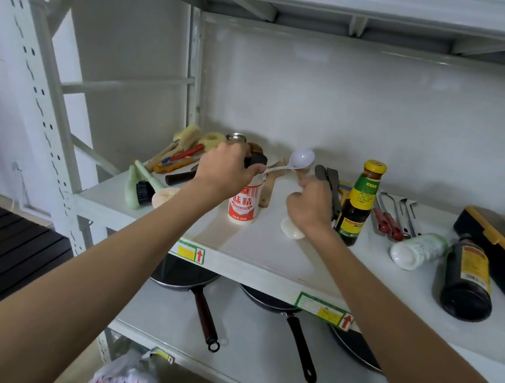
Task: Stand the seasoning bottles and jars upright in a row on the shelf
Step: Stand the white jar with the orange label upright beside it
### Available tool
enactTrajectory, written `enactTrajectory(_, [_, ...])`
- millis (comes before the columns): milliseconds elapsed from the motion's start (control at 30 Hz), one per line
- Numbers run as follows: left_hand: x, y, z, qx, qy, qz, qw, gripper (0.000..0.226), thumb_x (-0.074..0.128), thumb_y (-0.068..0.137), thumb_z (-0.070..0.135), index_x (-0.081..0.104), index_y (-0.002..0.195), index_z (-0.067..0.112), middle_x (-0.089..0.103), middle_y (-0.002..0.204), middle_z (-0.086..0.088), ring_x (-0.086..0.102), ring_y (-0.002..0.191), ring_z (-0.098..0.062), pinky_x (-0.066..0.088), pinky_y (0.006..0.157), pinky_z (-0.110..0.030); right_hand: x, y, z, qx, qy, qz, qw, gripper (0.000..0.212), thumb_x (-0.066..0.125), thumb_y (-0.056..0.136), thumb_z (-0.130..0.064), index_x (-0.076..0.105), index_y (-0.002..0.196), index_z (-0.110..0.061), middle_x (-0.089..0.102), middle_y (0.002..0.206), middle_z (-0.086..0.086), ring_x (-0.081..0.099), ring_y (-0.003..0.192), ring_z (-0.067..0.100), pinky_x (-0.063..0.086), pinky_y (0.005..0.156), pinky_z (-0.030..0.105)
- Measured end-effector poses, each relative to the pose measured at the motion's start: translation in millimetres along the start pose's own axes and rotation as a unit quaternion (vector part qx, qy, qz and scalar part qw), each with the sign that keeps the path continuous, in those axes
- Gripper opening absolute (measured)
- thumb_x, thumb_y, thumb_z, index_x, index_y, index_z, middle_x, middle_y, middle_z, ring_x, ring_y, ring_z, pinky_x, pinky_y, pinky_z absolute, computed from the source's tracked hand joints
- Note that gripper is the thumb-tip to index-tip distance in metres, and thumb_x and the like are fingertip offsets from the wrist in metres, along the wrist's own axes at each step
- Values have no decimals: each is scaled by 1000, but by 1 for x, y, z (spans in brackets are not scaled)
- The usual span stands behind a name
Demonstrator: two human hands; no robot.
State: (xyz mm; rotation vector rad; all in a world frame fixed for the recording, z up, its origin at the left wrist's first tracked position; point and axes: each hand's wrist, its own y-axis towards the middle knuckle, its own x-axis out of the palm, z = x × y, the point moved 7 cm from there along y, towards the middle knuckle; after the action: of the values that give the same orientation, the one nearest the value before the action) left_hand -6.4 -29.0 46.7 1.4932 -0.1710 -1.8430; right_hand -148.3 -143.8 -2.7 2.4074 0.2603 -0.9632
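My left hand grips the black cap of an upright white and red seasoning jar on the white shelf. My right hand is closed around a small white bottle that stands on the shelf just right of the jar. Beside that hand a dark sauce bottle with a yellow cap stands upright. Farther right, a white bottle with a green label and a large dark soy bottle lie on their sides.
Brushes and utensils pile up at the shelf's back left, with a white spoon and spatulas behind my hands. Metal tools and a dark box sit at the right. Pans rest on the shelf below.
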Motion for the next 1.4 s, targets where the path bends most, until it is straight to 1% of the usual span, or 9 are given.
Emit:
enactTrajectory(67, [-4, 3, 7, 11, 27, -31, 999, 43, 59, 90, 49, 66, 105, 10, 66, 93, -8, 61, 79, -27, 50, 63, -35, -5, 13, 15, 37, -21, -22, 999, 12, 51, 77, -7, 50, 69, -17, 59, 95, 18, 59, 99, 41, 40, 68, 33])
enactTrajectory(167, [-16, -5, 25, 70, -8, 25, 997, 41, 62, 90, 37, 59, 121, 9, 62, 114, -10, 58, 102, -30, 49, 80, -38, -12, 26, 34, 91, 3, -30, 995, 28, 50, 76, -12, 58, 102, -5, 61, 112, 20, 58, 106, 41, 47, 76, 34])
enactTrajectory(267, [-1, -31, 46, 112, -115, 51, 986, 35, 62, 86, 19, 60, 119, 8, 60, 116, -10, 55, 111, -29, 44, 90, -35, -10, 33, 42, 95, -15, -54, 994, 25, 51, 81, -12, 53, 105, -6, 56, 125, 20, 56, 112, 41, 34, 73, 30])
enactTrajectory(367, [52, -55, 48, 7, -164, -70, 984, 43, 67, 83, 22, 58, 122, 6, 59, 124, -13, 56, 114, -29, 46, 89, -34, -3, 31, 45, 136, 10, -93, 986, 39, 50, 86, -14, 51, 123, -1, 54, 121, 15, 55, 109, 34, 34, 75, 29])
enactTrajectory(467, [94, -73, 43, -100, -161, -150, 970, 54, 73, 80, 37, 58, 120, 3, 63, 119, -14, 59, 110, -31, 47, 82, -34, 5, 23, 47, 167, 38, -130, 977, 31, 48, 92, -17, 57, 114, 2, 55, 102, 16, 55, 93, 30, 41, 73, 32])
enactTrajectory(733, [125, -65, 50, -180, -217, -149, 948, 65, 66, 78, 59, 62, 109, 2, 66, 108, -15, 62, 98, -31, 52, 78, -38, 16, 22, 63, 224, 98, -108, 964, 51, 60, 87, -36, 58, 121, 2, 63, 122, 19, 63, 108, 37, 52, 86, 36])
enactTrajectory(1067, [122, -60, 48, -196, -142, -110, 964, 62, 64, 73, 63, 64, 103, 8, 69, 103, -11, 62, 100, -32, 50, 89, -40, 11, 27, 53, 188, 132, -142, 963, 50, 64, 90, -36, 47, 125, -5, 57, 115, 13, 61, 101, 31, 55, 81, 40])
enactTrajectory(1233, [125, -63, 48, -187, -145, -93, 967, 55, 70, 68, 58, 66, 97, 11, 69, 98, -8, 61, 97, -29, 47, 89, -39, -3, 24, 45, 117, 144, -135, 973, 42, 65, 90, -32, 50, 118, -4, 56, 105, 9, 55, 92, 24, 39, 55, 27])
enactTrajectory(1400, [130, -71, 47, -179, -189, -82, 962, 60, 76, 62, 55, 66, 104, 12, 68, 102, -8, 61, 96, -28, 51, 83, -39, -9, 11, 53, 90, 158, -106, 978, 42, 72, 81, -32, 56, 112, -7, 65, 106, 8, 63, 100, 24, 53, 83, 38])
